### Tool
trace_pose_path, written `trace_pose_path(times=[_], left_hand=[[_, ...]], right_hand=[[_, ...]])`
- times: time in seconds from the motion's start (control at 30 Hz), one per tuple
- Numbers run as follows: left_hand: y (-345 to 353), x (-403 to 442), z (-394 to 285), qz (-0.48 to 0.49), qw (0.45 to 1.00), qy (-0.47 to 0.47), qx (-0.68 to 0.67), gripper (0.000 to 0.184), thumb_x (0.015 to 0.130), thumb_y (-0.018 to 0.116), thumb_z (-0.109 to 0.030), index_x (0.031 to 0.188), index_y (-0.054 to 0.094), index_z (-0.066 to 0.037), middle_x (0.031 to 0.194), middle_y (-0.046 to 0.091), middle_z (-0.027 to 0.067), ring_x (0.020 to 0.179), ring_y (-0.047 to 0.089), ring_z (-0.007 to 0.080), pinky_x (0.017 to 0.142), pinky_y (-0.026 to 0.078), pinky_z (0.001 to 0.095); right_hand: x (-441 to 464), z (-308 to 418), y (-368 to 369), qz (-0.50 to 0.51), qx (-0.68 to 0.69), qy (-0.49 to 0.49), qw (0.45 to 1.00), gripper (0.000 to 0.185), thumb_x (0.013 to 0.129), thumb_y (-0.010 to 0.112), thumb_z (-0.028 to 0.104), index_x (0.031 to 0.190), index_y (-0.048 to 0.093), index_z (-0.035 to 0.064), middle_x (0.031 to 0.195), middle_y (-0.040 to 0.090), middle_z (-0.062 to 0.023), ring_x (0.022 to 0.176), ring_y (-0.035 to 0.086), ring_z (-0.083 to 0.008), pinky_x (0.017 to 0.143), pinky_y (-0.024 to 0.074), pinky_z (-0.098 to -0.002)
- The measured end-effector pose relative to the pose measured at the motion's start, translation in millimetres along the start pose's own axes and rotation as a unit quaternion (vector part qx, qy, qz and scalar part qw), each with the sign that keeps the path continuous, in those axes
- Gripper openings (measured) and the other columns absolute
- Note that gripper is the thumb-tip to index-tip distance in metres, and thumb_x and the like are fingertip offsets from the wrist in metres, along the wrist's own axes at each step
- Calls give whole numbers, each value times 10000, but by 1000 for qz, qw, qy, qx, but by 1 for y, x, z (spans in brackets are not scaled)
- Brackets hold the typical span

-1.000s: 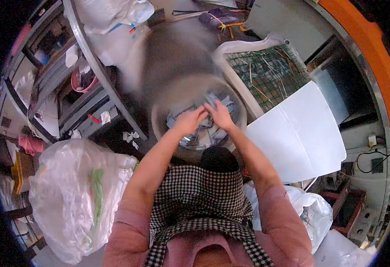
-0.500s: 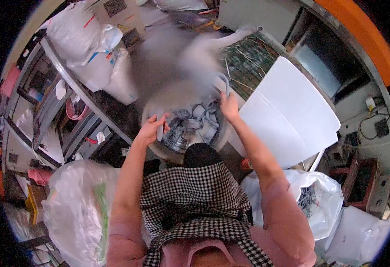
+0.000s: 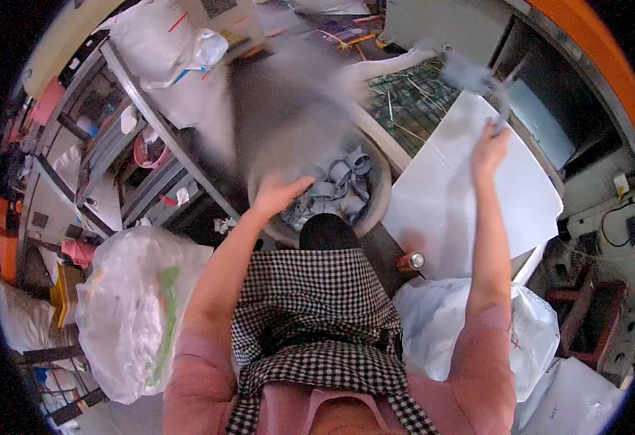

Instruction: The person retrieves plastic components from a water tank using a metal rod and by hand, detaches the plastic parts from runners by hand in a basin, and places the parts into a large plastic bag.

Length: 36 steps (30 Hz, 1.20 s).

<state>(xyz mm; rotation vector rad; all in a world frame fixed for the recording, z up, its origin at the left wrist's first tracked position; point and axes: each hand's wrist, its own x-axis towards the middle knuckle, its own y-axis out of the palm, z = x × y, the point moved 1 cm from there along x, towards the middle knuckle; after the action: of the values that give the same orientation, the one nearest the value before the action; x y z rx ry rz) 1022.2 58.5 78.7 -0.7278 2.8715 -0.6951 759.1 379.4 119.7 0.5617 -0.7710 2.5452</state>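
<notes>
My right hand [image 3: 490, 152] is raised over the white board, its fingers closed on a grey curved plastic piece [image 3: 503, 107] that is smeared by motion. Just beyond it is another blurred grey shape [image 3: 468, 75]; I cannot tell whether the two are joined. Over the left side of a round tub [image 3: 383, 177] is my left hand [image 3: 283, 194], thumb pointing right. A large grey-white blur [image 3: 296, 94] covers its other fingers, so their grip is hidden. Several grey ring-like plastic pieces [image 3: 341, 174] lie in the tub, between my knees.
The white board [image 3: 441, 196] leans beside a green mesh surface [image 3: 412, 101]. A can [image 3: 410, 261] stands by a white bag [image 3: 433, 304] at the right. To the left are a metal rack [image 3: 165, 119] and a clear plastic bag [image 3: 125, 312]. White sacks [image 3: 151, 43] are piled behind.
My right hand has moved from the tub's right rim out over the white board, carrying the grey piece. My left hand has shifted inward over the tub, and the grey strip it held no longer shows.
</notes>
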Motion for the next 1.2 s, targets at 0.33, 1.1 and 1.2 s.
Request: trace_pose_path(times=[0.33,1.1,1.2], left_hand=[[-386,-214,77,-400,681,124,601,385,787,559,-135,1164,533,-209,681,574,138,538,502,237,501,395,358],[-77,81,163,84,935,15,343,207,748,620,-115,935,586,-32,1060,509,166,913,533,326,747,442,388],[-29,106,187,216,915,53,337,263,769,600,-179,984,558,-32,1045,501,173,955,505,343,809,432,385]], right_hand=[[281,-152,-28,80,-310,34,947,651,736,519,554,957,586,-54,965,586,-240,940,559,-365,800,441,-390],[-306,-267,436,727,-367,-148,561,358,722,554,253,992,604,24,1099,552,-174,1007,536,-328,827,450,-393],[-312,-274,438,624,-385,-11,680,332,690,580,304,883,653,45,973,610,-167,937,581,-294,786,474,-333]])
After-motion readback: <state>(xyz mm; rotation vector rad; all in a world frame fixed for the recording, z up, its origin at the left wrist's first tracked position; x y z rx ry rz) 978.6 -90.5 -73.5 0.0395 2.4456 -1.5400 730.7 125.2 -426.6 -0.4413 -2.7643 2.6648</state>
